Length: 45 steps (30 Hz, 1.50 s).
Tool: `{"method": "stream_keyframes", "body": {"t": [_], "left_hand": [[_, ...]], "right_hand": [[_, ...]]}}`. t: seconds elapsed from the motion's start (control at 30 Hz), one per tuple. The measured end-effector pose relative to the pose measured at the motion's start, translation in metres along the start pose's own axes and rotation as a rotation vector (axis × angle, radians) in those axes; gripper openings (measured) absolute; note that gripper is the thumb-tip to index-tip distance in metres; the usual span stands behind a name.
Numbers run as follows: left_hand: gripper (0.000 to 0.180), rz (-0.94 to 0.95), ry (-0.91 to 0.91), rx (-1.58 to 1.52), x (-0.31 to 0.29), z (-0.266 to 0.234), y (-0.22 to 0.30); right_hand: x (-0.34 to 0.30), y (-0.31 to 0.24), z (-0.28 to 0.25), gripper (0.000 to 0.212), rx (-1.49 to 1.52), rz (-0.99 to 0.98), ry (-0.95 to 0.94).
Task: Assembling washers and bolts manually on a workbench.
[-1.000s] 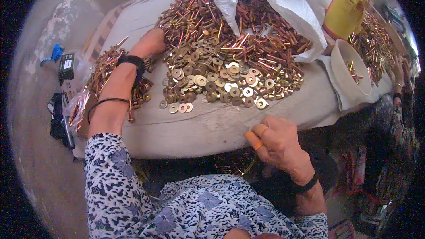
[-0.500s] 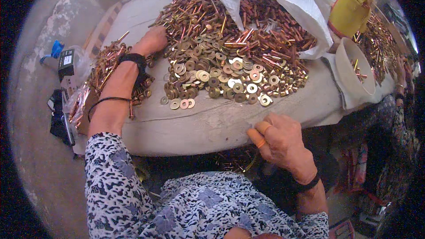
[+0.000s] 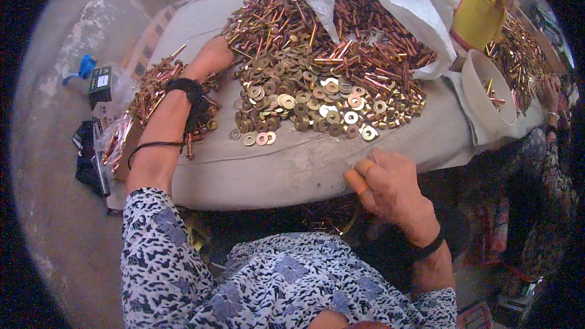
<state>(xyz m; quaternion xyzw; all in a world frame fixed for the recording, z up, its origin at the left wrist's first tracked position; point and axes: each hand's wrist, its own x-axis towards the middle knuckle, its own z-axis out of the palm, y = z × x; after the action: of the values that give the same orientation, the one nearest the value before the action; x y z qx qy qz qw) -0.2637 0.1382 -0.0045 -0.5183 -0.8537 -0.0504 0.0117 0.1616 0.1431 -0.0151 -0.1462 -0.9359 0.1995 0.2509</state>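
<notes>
My left hand (image 3: 211,60) reaches to the left edge of a big heap of long copper-coloured bolts (image 3: 277,6). Its fingers curl away from view, and bolt shanks lie right beside the fingertips, so what they grip is hidden. At the table's front edge, my right hand (image 3: 390,183) is closed, with orange finger covers (image 3: 356,181) on the digits. Whatever is inside it cannot be made out. Between both hands spread flat brass-coloured washers (image 3: 286,101) and small nuts or sleeves (image 3: 402,109).
A smaller bolt pile (image 3: 152,88) lies under my left forearm. White sacking (image 3: 396,0) hangs over the heap. On the right are a white bowl (image 3: 475,94) with a few bolts, a yellow container (image 3: 481,12) and more bolts (image 3: 518,61). A small dark box (image 3: 100,83) stands left.
The whole view has shifted slightly. Both hands stay in nearly the same places, the left by the heap and the right at the front edge, still closed.
</notes>
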Motion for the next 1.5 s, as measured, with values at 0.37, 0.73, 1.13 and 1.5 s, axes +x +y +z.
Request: {"method": "stream_keyframes", "body": {"t": [0.37,0.73,1.13,1.5], "left_hand": [[0.029,-0.148,0.051,-0.019,-0.029,-0.032,0.015],[0.010,-0.377,-0.120,-0.884,-0.072,-0.054,0.052],[0.016,-0.109,-0.418,-1.482,-0.158,-0.055,0.158],[0.014,-0.051,-0.654,-1.540,-0.202,-0.021,0.203]], "right_hand": [[-0.001,-0.003,0.003,0.017,0.015,-0.048,0.056],[-0.003,-0.003,0.001,0.019,-0.038,-0.071,-0.012],[0.013,0.001,0.007,0.030,0.711,0.442,0.360],[0.022,0.015,0.015,0.018,1.003,0.417,0.449]]}}
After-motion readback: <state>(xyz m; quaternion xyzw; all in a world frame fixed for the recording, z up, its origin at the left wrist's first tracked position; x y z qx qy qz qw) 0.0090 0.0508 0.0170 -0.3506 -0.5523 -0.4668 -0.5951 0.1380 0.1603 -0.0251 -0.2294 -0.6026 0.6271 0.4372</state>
